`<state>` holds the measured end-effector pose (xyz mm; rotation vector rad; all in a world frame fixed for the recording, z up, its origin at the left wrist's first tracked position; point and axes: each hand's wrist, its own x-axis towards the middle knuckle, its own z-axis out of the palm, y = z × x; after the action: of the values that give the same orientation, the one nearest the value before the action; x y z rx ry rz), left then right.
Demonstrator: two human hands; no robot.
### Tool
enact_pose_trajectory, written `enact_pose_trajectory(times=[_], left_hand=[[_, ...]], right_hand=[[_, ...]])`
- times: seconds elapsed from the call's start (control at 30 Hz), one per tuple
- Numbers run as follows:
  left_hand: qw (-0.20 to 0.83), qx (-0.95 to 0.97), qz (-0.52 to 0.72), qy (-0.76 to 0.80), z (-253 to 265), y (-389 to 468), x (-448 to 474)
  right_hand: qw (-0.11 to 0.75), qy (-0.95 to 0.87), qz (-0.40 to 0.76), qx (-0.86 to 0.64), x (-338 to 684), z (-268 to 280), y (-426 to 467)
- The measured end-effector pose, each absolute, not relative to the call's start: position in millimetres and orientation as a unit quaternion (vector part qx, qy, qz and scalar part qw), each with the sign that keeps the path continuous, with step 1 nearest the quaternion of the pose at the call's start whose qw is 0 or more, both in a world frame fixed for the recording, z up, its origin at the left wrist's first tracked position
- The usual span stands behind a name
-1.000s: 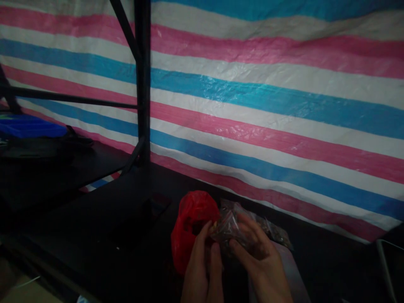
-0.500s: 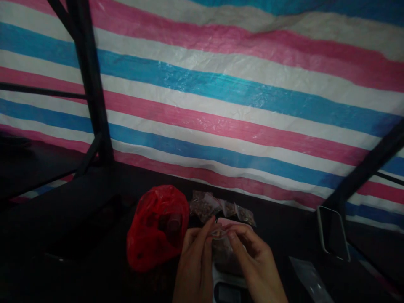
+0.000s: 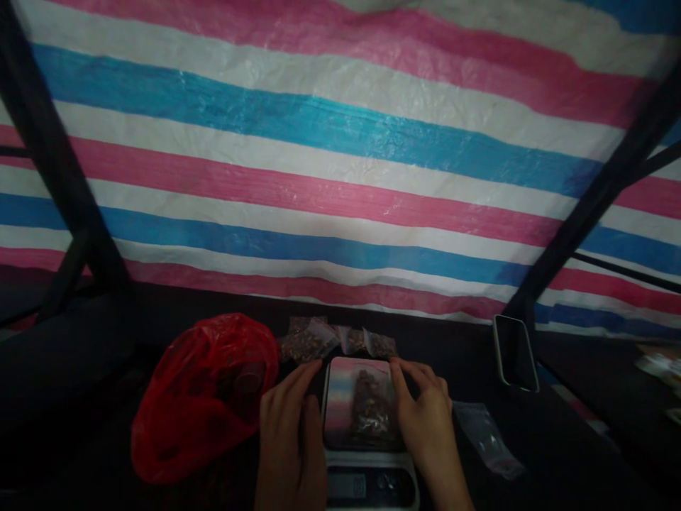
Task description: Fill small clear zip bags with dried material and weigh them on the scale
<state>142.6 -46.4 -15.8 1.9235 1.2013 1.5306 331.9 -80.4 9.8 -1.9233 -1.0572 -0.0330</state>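
A digital scale point(image 3: 330, 458) with a shiny square plate and a display at its near end lies in front of me. On the plate rests a clear zip bag point(image 3: 372, 411) holding brown dried bits. My left hand point(image 3: 291, 426) is at the scale's left edge, fingers stretched out and holding nothing. Along the right edge lies my right hand point(image 3: 428, 415), its thumb and fingers apart near the plate's far corner. Neither hand grips the bag. Small filled zip bags point(image 3: 308, 342) lie in a row just beyond the scale.
Left of my hands sits a red plastic bag point(image 3: 196, 404), its mouth open, with a dark roundish item inside. To the right are a flat clear bag point(image 3: 486, 436) and a phone point(image 3: 516, 353) leaning by a dark post. A striped sheet point(image 3: 340, 177) hangs behind the black tabletop.
The zip bag's mouth was pinched between both hands; now the bag lies on the scale, released. My hands have parted to the scale's sides. The view has shifted right.
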Motion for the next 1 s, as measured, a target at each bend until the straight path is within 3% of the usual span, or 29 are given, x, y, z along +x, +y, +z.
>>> enact_pose_trajectory(times=[0.23,1.0], left_hand=[[0.093,0.715,0.553,0.418,-7,-53,124],[0.044,0.718,0.554,0.420,2,-48,99]], right_hand=[[0.490,-0.398,0.025,-0.775,370,-2,-85],[0.447,-0.482,0.041,-0.753,352,-3,-74]])
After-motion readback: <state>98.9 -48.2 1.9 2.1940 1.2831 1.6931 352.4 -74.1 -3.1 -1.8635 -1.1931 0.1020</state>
